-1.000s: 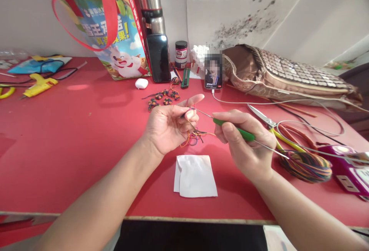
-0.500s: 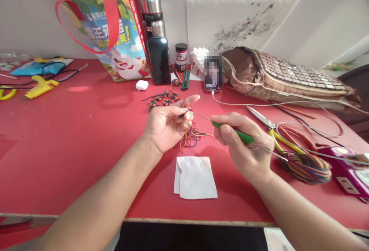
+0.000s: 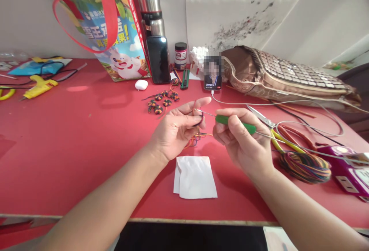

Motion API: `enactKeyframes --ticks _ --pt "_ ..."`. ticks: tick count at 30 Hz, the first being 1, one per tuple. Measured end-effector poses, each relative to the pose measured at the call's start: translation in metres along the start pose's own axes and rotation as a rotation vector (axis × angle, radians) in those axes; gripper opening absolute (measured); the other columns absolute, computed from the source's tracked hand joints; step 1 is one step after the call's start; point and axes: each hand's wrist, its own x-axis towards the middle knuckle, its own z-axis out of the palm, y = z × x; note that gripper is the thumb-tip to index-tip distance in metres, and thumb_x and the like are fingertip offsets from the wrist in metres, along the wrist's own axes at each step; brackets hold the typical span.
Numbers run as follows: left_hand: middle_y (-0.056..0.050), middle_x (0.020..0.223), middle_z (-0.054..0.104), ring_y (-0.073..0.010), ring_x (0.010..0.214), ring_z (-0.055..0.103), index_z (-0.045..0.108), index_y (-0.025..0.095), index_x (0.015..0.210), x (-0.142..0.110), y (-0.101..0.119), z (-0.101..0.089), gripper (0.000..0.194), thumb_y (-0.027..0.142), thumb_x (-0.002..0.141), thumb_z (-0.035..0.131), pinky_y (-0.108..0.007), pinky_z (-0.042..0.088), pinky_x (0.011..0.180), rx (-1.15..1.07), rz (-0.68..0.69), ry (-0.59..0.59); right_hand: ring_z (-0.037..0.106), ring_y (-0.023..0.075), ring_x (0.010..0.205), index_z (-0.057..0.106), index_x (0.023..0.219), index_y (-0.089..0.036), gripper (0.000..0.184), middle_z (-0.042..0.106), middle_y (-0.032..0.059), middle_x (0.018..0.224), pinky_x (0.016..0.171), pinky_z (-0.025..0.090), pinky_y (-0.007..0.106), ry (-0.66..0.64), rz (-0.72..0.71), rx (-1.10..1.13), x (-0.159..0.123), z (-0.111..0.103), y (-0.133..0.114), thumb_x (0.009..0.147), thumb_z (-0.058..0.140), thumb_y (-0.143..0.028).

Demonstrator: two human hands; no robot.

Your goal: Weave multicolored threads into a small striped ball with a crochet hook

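Note:
My left hand [image 3: 180,128] pinches a small dark loop of yarn [image 3: 201,120] between thumb and fingers, its index finger stretched out with a strand over it. In my right hand [image 3: 245,139] is a crochet hook [image 3: 236,124] with a green handle, gripped like a pen. The hook's thin metal tip points left and reaches the yarn at my left fingers. Below the hands, a loose tangle of multicoloured yarn [image 3: 194,140] rests on the red table. Several small crocheted flower-like pieces [image 3: 158,109] lie just beyond my left hand.
A folded white tissue [image 3: 197,178] lies in front of me. To the right are scissors [image 3: 269,123], a yarn skein [image 3: 305,166], a purple power strip [image 3: 343,170] and a white cable. Behind stand a shopping bag [image 3: 127,57], phones [image 3: 158,60] and a sequinned bag [image 3: 294,70]. A yellow glue gun [image 3: 39,87] lies left.
Both hands have shifted slightly right, with the yarn and hook. A dark loop now shows more clearly at my left fingertips, and the hook's tip has a strand near it.

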Motion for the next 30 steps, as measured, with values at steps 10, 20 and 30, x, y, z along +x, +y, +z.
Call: enactKeyframes --ticks 10,20,30 --pt "-0.001 0.078 0.077 -0.0123 0.075 0.068 0.09 0.024 0.114 0.001 -0.008 -0.001 0.025 0.023 0.089 0.085 -0.024 0.051 0.072 0.245 0.234 -0.018 0.05 0.0094 0.054 0.089 0.1 -0.026 0.019 0.07 -0.0009 0.071 0.052 0.046 0.026 0.067 0.066 0.031 0.0 0.003 -0.001 0.093 0.092 -0.044" --pt "0.0 0.084 0.077 -0.0132 0.084 0.071 0.09 0.03 0.118 0.002 -0.011 -0.001 0.038 0.016 0.083 0.089 -0.024 0.057 0.079 0.347 0.365 0.04 0.051 0.0096 0.054 0.088 0.099 -0.026 0.019 0.07 -0.0012 0.07 0.053 0.047 0.026 0.105 0.063 0.032 0.0 0.005 0.0 0.093 0.091 -0.043" --pt "0.001 0.084 0.077 -0.0148 0.083 0.07 0.087 0.025 0.125 -0.009 -0.009 0.012 0.039 0.012 0.088 0.084 -0.027 0.058 0.083 0.477 0.421 0.148 0.056 0.0112 0.056 0.084 0.104 -0.024 0.018 0.07 -0.0013 0.073 0.053 0.05 0.028 0.077 -0.023 -0.096 -0.002 0.001 0.004 0.102 0.081 -0.042"
